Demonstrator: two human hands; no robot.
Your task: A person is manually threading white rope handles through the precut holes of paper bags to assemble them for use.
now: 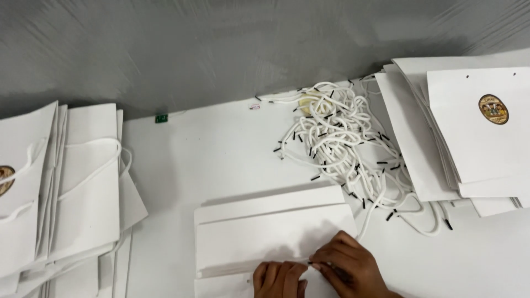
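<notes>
Below, hands (pixel 314 271) on smooth flat paper bag (pixel 265 237)

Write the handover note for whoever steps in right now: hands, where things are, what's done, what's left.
Left hand and right hand: both pressed on the near edge of the flat white paper bag, fingertips meeting; whether they pinch a cord cannot be told.
Loose black-tipped cords: heaped behind the bag, towards the right.
Done: bags with cord handles stacked on the left.
Left: bags without handles stacked on the right, holes punched, plus the bag in hand.
</notes>
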